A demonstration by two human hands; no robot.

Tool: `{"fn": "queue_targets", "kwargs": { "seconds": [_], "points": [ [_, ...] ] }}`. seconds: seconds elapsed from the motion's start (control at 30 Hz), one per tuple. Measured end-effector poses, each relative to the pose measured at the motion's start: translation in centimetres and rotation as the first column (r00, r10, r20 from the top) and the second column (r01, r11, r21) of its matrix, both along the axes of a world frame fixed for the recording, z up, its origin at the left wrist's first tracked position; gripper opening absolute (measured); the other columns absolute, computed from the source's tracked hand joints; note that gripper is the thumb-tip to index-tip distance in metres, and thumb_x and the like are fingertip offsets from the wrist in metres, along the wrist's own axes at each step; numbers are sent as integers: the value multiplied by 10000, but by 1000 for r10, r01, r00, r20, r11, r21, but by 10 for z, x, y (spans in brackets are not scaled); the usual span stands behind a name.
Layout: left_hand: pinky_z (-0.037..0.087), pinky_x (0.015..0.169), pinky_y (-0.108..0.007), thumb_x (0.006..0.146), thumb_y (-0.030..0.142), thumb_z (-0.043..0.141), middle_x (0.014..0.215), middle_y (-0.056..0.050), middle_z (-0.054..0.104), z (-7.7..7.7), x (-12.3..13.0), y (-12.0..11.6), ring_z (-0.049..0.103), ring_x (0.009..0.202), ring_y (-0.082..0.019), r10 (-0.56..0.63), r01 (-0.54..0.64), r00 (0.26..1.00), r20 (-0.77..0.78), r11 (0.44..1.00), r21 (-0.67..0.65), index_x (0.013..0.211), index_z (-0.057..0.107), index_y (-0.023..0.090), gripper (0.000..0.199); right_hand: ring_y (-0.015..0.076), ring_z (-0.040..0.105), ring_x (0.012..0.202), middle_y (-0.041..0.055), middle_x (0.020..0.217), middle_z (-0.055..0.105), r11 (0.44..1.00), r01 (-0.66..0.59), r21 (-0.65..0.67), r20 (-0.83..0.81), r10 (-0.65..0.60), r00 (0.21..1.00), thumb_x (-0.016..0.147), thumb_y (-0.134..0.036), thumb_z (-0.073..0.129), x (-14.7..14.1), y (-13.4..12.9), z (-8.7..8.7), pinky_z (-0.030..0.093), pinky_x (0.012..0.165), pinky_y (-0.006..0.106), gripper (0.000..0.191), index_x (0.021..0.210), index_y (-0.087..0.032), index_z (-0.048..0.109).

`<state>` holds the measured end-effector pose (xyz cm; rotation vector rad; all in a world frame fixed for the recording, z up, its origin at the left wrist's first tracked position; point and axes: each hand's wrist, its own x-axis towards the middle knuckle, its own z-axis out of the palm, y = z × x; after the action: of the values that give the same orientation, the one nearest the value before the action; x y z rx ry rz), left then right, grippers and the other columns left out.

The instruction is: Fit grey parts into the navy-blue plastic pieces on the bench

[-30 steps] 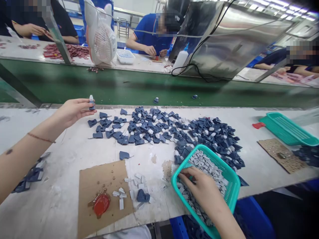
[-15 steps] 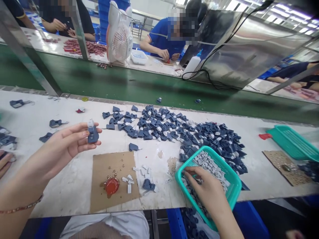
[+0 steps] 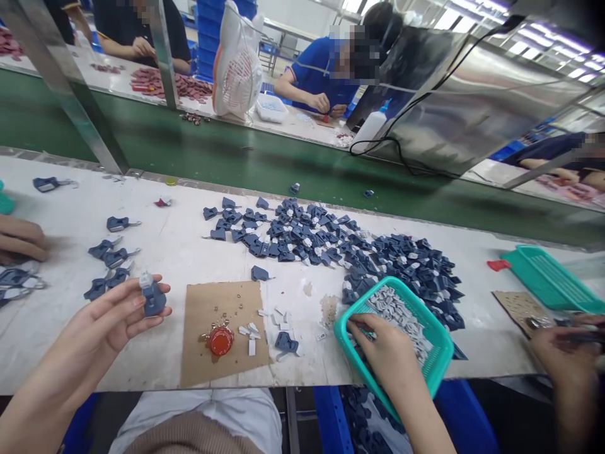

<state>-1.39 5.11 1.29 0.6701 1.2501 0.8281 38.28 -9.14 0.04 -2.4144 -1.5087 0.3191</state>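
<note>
My left hand [image 3: 123,315] is closed around a dark blue plastic part with a whitish tip [image 3: 154,299], pinched upright between thumb and fingers above the table. My right hand [image 3: 385,350] reaches into a green plastic basket [image 3: 341,328] full of small grey plastic pieces [image 3: 399,315]. Its thumb and fingers are drawn together by the basket's left wall, and whatever lies between them is hidden. Between my hands lies a piece of cardboard [image 3: 198,315] bearing a red round cap [image 3: 221,340] in a wet patch, with a few light grey pieces [image 3: 252,347].
A heap of dark blue parts [image 3: 401,265] spreads behind the basket, and more blue parts [image 3: 106,287] lie left. A co-worker's hand [image 3: 21,239] is at the left edge, another's hand [image 3: 562,353] at the right. A green tray [image 3: 553,277] stands far right. People work across the green strip [image 3: 198,148].
My left hand has moved down and left with the blue part. My right hand stays in the basket. A co-worker's hands have come into view at the right, and the view has shifted slightly.
</note>
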Motion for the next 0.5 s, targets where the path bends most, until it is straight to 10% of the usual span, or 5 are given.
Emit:
{"fn": "queue_targets", "kwargs": {
  "seconds": [0.5],
  "points": [
    [654,754,-243,592,448,868,1108,-10,759,-5,3,-8,727,955,-272,-16,16,1000,10,1000,-11,888,769,282,354,277,688,833,78,902,747,999,6,-45,-103,-10,995,839,-426,480,4,3,9,531,749,402,294,813,-232,700]
  ]
}}
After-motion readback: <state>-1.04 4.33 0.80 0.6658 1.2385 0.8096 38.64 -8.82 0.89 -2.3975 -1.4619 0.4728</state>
